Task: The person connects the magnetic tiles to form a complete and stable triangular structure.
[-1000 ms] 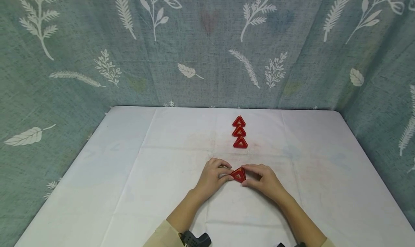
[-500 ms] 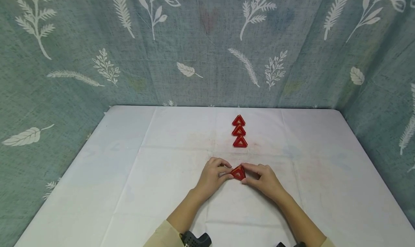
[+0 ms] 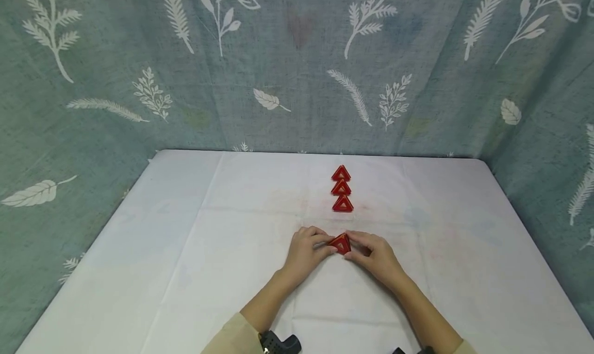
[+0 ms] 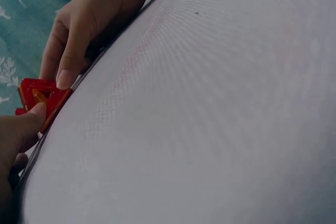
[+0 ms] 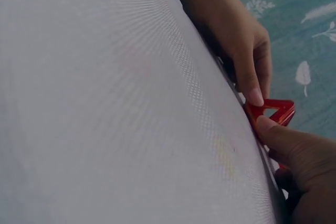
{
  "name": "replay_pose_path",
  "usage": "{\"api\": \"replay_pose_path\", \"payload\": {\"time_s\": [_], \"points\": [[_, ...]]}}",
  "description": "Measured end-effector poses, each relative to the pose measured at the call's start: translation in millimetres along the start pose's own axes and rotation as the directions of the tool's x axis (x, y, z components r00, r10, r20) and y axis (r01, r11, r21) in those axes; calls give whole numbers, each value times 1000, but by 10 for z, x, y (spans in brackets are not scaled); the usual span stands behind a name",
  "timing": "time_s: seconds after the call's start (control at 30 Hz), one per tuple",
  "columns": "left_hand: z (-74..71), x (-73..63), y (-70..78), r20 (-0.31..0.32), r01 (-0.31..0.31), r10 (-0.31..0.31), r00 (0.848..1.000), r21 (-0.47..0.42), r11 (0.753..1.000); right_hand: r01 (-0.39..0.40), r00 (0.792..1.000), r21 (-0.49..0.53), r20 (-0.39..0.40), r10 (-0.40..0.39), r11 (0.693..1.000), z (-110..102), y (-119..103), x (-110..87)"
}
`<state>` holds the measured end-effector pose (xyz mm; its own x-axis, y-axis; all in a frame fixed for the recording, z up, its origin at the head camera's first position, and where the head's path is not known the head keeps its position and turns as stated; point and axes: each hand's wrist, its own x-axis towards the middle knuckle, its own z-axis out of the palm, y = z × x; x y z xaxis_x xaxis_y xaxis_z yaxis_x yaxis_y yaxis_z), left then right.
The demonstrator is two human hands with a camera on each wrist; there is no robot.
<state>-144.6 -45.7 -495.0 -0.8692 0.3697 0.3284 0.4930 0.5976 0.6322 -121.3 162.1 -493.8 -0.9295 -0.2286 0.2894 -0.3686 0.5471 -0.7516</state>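
Between my two hands, in the middle of the table, is a group of red triangular magnetic tiles (image 3: 341, 243) with hollow centres, joined at an angle. My left hand (image 3: 305, 252) pinches its left corner between thumb and fingers. On the other side my right hand (image 3: 376, 256) pinches the right edge. In the left wrist view the tiles (image 4: 32, 85) stand tilted, with the left thumb (image 4: 38, 110) on the front face. The right wrist view shows the same tiles (image 5: 283, 107) under the right thumb (image 5: 266, 124). Fingers hide the back faces.
Beyond my hands, three red triangular pieces (image 3: 342, 188) stand in a column running away from me, close together. A white cloth (image 3: 232, 230) with creases covers the table. A blue-green curtain (image 3: 297, 85) with leaf prints surrounds its back and sides.
Both hands have shifted slightly away from me with the red tiles, nearer the column. The grip looks much the same, and the three far pieces stay in place.
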Motion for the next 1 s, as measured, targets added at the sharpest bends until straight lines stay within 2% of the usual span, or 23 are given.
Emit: {"api": "replay_pose_path", "payload": {"time_s": [0.23, 0.53, 0.67, 1.0], "points": [[32, 16, 35, -45, -9, 12, 999, 62, 998, -57, 998, -26, -40, 56, 998, 14, -42, -7], [38, 79, 39, -77, -20, 27, 997, 86, 996, -38, 998, -60, -53, 35, 997, 18, -55, 49], [38, 115, 34, -87, -23, 31, 996, 89, 996, -56, 997, -54, -48, 53, 997, 16, -54, 91], [107, 251, -13, -107, 3, 12, 994, 142, 990, -70, 997, -30, -48, 68, 997, -16, 39, 231]]}}
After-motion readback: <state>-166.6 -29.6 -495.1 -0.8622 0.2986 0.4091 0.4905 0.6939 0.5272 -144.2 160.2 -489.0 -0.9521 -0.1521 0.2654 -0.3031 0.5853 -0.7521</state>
